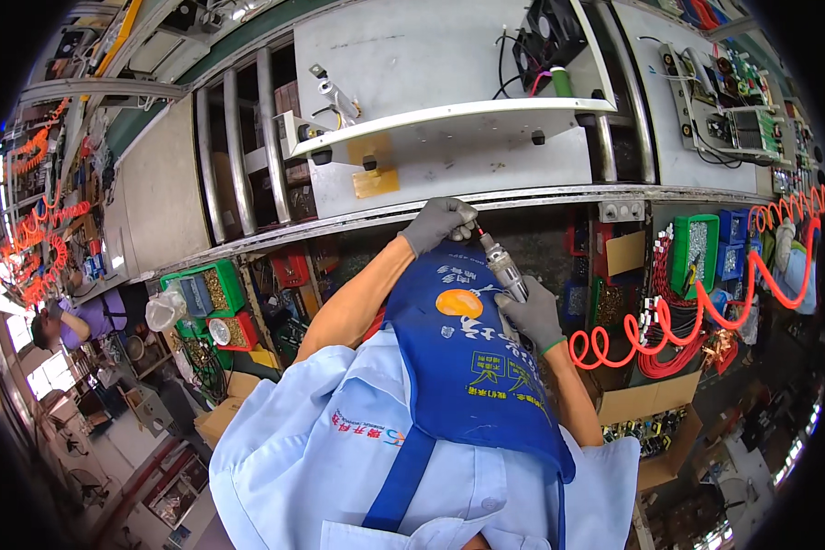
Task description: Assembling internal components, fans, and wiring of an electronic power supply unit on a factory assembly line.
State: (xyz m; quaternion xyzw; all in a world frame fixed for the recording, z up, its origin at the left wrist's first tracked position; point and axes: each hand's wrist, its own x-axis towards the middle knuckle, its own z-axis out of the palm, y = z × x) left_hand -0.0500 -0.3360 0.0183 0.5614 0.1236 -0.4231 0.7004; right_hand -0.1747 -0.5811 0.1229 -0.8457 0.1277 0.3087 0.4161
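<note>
My right hand (533,317), in a grey glove, is wrapped around a silver power screwdriver (503,268) held in front of my blue apron (467,367). The tool slants up and left, its thin bit toward my other hand. My left hand (442,225), also gloved in grey, has thumb and fingers pinched together at the bit's tip; whatever they hold is too small to make out. Beyond both hands, a white metal chassis (449,119) stands on a pale board (431,174) with black feet along its near side. A black fan (552,41) sits at its right end.
Steel rollers (270,137) flank the board. Below the bench edge stand a green bin of screws (695,252), a red bin (234,331) and an open carton (651,403). A coiled red air hose (651,344) hangs at right. Another person (87,321) is at far left.
</note>
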